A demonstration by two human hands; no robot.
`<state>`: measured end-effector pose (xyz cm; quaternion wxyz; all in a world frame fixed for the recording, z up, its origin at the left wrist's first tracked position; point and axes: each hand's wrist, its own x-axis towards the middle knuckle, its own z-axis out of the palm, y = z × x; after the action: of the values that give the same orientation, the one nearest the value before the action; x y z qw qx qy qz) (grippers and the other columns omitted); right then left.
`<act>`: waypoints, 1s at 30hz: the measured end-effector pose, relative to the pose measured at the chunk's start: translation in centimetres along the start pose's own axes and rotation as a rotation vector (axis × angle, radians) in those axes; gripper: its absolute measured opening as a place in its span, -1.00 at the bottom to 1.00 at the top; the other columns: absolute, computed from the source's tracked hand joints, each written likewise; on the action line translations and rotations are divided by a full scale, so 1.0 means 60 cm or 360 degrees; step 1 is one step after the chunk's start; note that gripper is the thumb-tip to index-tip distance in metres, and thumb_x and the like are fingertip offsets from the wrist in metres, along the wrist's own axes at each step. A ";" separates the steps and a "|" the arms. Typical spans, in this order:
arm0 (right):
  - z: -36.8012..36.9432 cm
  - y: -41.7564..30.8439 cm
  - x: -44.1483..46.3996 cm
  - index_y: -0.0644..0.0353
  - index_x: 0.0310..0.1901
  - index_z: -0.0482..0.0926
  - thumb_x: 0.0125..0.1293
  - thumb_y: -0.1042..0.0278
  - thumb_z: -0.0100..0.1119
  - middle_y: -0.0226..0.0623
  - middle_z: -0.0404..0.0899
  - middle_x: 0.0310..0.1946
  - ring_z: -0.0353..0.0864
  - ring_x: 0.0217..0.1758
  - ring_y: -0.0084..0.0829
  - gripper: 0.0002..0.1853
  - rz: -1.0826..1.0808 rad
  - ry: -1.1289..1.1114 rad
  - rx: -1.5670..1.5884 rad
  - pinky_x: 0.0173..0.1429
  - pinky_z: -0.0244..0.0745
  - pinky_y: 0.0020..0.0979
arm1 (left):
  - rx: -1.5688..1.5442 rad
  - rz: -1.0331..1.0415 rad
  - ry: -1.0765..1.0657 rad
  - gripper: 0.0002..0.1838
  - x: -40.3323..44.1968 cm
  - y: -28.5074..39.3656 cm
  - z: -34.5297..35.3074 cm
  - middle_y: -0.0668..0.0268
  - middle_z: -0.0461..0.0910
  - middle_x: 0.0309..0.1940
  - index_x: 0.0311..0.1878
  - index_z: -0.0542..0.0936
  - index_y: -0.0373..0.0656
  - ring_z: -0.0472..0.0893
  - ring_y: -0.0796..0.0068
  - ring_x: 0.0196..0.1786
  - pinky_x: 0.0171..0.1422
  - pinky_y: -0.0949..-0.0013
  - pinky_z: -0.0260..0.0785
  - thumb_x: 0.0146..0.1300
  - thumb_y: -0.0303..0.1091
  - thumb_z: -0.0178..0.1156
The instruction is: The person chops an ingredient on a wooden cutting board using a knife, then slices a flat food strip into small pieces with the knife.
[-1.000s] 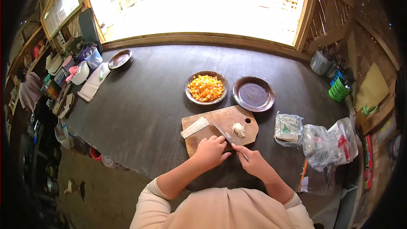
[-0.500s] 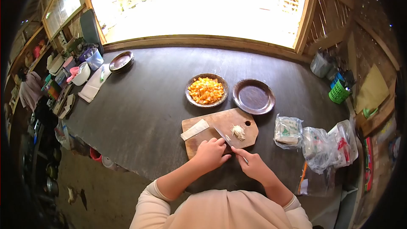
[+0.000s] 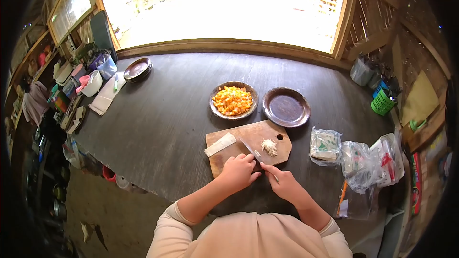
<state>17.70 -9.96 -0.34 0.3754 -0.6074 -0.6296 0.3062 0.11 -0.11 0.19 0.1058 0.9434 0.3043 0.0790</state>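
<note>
My right hand (image 3: 284, 182) grips a knife (image 3: 250, 150), its blade slanting up and left across the wooden cutting board (image 3: 253, 131). Curled close beside the blade on the board's near edge is my left hand (image 3: 237, 173); whatever lies under its fingers is hidden. A small heap of thin pale shreds (image 3: 269, 147) sits right of the blade, with a few loose bits next to the knife. On the board's left side lies a flat whitish strip (image 3: 220, 144). Behind the board stand a bowl (image 3: 212, 108) of orange and white diced pieces and a dark round plate (image 3: 287, 107).
Plastic-wrapped packages (image 3: 325, 147) and a clear plastic bag (image 3: 357, 167) lie to the right. A green basket (image 3: 383, 102) stands at the far right. Stacked dark plates (image 3: 137, 69) and a white container (image 3: 92, 85) are at the back left.
Both hands and the knife stay almost in place over the board. The view has shifted very slightly. A pale and dark shape on the floor at lower left has changed position.
</note>
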 end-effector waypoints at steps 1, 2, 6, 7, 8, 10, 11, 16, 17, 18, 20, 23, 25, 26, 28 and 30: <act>-0.006 -0.004 -0.003 0.13 0.25 0.56 0.45 0.47 0.06 0.10 0.67 -0.08 0.69 -0.05 0.08 -0.64 0.0048 -0.0025 0.0022 -0.03 0.60 -0.21 | 0.0013 -0.0011 -0.0056 -0.59 0.001 0.000 -0.002 0.31 0.60 -0.01 -0.08 0.69 -0.15 0.60 0.27 0.03 0.02 0.20 0.49 0.30 0.03 0.25; -0.011 -0.007 -0.005 0.14 0.23 0.57 0.45 0.48 0.06 0.09 0.67 -0.05 0.69 -0.01 0.06 -0.65 0.0096 -0.0056 0.0043 0.00 0.59 -0.23 | 0.0021 -0.0029 -0.0110 -0.60 0.002 0.000 -0.004 0.31 0.60 -0.01 -0.08 0.69 -0.15 0.60 0.27 0.03 0.02 0.21 0.49 0.30 0.02 0.24; -0.015 -0.005 -0.005 0.16 0.23 0.57 0.45 0.49 0.06 0.07 0.68 -0.05 0.69 0.01 0.05 -0.66 0.0107 -0.0072 0.0108 0.02 0.60 -0.26 | 0.0025 -0.0043 -0.0095 -0.60 0.000 0.001 -0.002 0.32 0.59 -0.01 -0.08 0.69 -0.14 0.60 0.27 0.03 0.01 0.21 0.49 0.30 0.02 0.24; -0.010 0.006 -0.003 0.12 0.24 0.56 0.45 0.47 0.06 0.09 0.68 -0.09 0.69 -0.05 0.08 -0.64 0.0018 -0.0033 0.0101 -0.02 0.60 -0.22 | 0.0028 -0.0042 -0.0084 -0.60 0.001 0.000 0.001 0.32 0.59 -0.01 -0.07 0.69 -0.14 0.60 0.28 0.04 0.00 0.21 0.49 0.30 0.02 0.24; -0.007 0.014 -0.003 0.08 0.26 0.55 0.46 0.45 0.06 0.10 0.68 -0.14 0.69 -0.10 0.11 -0.63 -0.0067 0.0010 0.0093 -0.07 0.61 -0.19 | 0.0029 -0.0038 -0.0075 -0.60 0.001 -0.001 0.003 0.32 0.59 -0.01 -0.07 0.69 -0.13 0.60 0.28 0.04 0.00 0.21 0.49 0.30 0.03 0.24; -0.001 0.011 0.004 0.08 0.26 0.55 0.46 0.45 0.07 0.09 0.68 -0.14 0.69 -0.09 0.11 -0.63 -0.0014 -0.0007 0.0072 -0.06 0.61 -0.19 | 0.0011 -0.0031 -0.0089 -0.59 0.001 0.001 -0.001 0.31 0.59 -0.01 -0.06 0.69 -0.13 0.60 0.28 0.04 0.00 0.21 0.49 0.31 0.03 0.24; 0.000 0.010 0.006 0.08 0.26 0.55 0.46 0.45 0.08 0.09 0.68 -0.14 0.69 -0.09 0.11 -0.63 0.0020 -0.0026 0.0047 -0.06 0.61 -0.19 | 0.0001 -0.0032 -0.0089 -0.59 0.002 0.001 -0.003 0.31 0.60 0.00 -0.06 0.69 -0.13 0.60 0.28 0.05 0.01 0.21 0.49 0.31 0.03 0.23; -0.011 0.008 -0.004 0.08 0.27 0.54 0.45 0.45 0.07 0.07 0.68 -0.13 0.68 -0.06 0.10 -0.63 -0.0041 -0.0008 0.0065 -0.05 0.61 -0.18 | 0.0005 -0.0028 -0.0058 -0.58 0.003 -0.002 0.000 0.31 0.60 0.01 -0.04 0.69 -0.14 0.59 0.26 0.06 0.02 0.20 0.48 0.31 0.04 0.23; -0.014 0.006 -0.007 0.09 0.27 0.53 0.46 0.46 0.07 0.07 0.68 -0.12 0.67 -0.05 0.09 -0.62 0.0022 -0.0053 0.0057 -0.04 0.62 -0.18 | 0.0005 -0.0030 -0.0078 -0.58 0.001 -0.001 0.001 0.31 0.60 0.02 -0.04 0.69 -0.14 0.59 0.25 0.06 0.03 0.20 0.48 0.31 0.04 0.23; -0.013 0.008 -0.008 0.09 0.27 0.53 0.46 0.46 0.07 0.07 0.68 -0.12 0.67 -0.05 0.09 -0.62 0.0021 -0.0061 0.0060 -0.04 0.62 -0.18 | 0.0004 -0.0039 -0.0080 -0.58 0.000 -0.002 0.002 0.31 0.60 0.02 -0.04 0.69 -0.14 0.59 0.25 0.06 0.03 0.19 0.48 0.31 0.04 0.23; -0.010 0.012 -0.007 0.09 0.27 0.53 0.45 0.46 0.07 0.07 0.68 -0.11 0.67 -0.04 0.09 -0.63 -0.0027 -0.0019 0.0104 -0.04 0.61 -0.18 | -0.0015 -0.0031 -0.0056 -0.58 0.001 -0.003 0.004 0.31 0.60 0.01 -0.05 0.69 -0.13 0.59 0.26 0.05 0.03 0.19 0.48 0.31 0.04 0.23; -0.001 0.012 0.001 0.09 0.25 0.55 0.45 0.44 0.08 0.08 0.68 -0.12 0.67 -0.05 0.10 -0.64 -0.0056 0.0043 0.0118 -0.05 0.61 -0.18 | -0.0016 -0.0051 -0.0078 -0.59 0.003 0.001 -0.002 0.31 0.60 -0.01 -0.06 0.70 -0.12 0.60 0.26 0.04 0.02 0.19 0.49 0.31 0.04 0.23; -0.006 0.004 0.005 0.13 0.24 0.56 0.45 0.46 0.08 0.06 0.68 -0.06 0.66 0.02 0.06 -0.65 0.0063 -0.0025 0.0120 0.02 0.61 -0.23 | -0.0023 -0.0040 -0.0090 -0.59 0.001 0.001 -0.001 0.30 0.60 -0.02 -0.06 0.70 -0.12 0.60 0.26 0.04 0.02 0.19 0.49 0.31 0.04 0.23; -0.009 -0.001 0.006 0.17 0.22 0.56 0.46 0.47 0.07 0.04 0.68 0.00 0.66 0.10 0.02 -0.66 0.0164 -0.0100 0.0116 0.09 0.60 -0.27 | -0.0024 -0.0038 -0.0086 -0.60 0.003 0.000 -0.002 0.30 0.60 -0.02 -0.06 0.70 -0.11 0.60 0.26 0.03 0.01 0.19 0.49 0.31 0.04 0.24; -0.015 -0.003 -0.001 0.16 0.23 0.56 0.46 0.47 0.07 0.04 0.68 0.00 0.67 0.08 0.02 -0.66 0.0162 -0.0095 0.0098 0.09 0.60 -0.27 | -0.0008 -0.0024 -0.0073 -0.60 0.002 -0.001 -0.002 0.30 0.60 -0.03 -0.06 0.70 -0.11 0.60 0.26 0.03 0.01 0.20 0.50 0.31 0.04 0.24; -0.018 0.001 -0.006 0.16 0.23 0.56 0.46 0.48 0.07 0.03 0.68 0.00 0.69 0.06 0.01 -0.66 0.0164 -0.0112 0.0075 0.08 0.60 -0.28 | -0.0006 -0.0029 -0.0060 -0.60 0.002 -0.002 0.001 0.30 0.60 -0.03 -0.06 0.70 -0.11 0.60 0.26 0.03 0.00 0.20 0.50 0.30 0.04 0.24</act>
<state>18.64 -10.40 0.14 0.3509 -0.6188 -0.6029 0.3610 0.16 0.06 0.14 0.1139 0.9417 0.3107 0.0609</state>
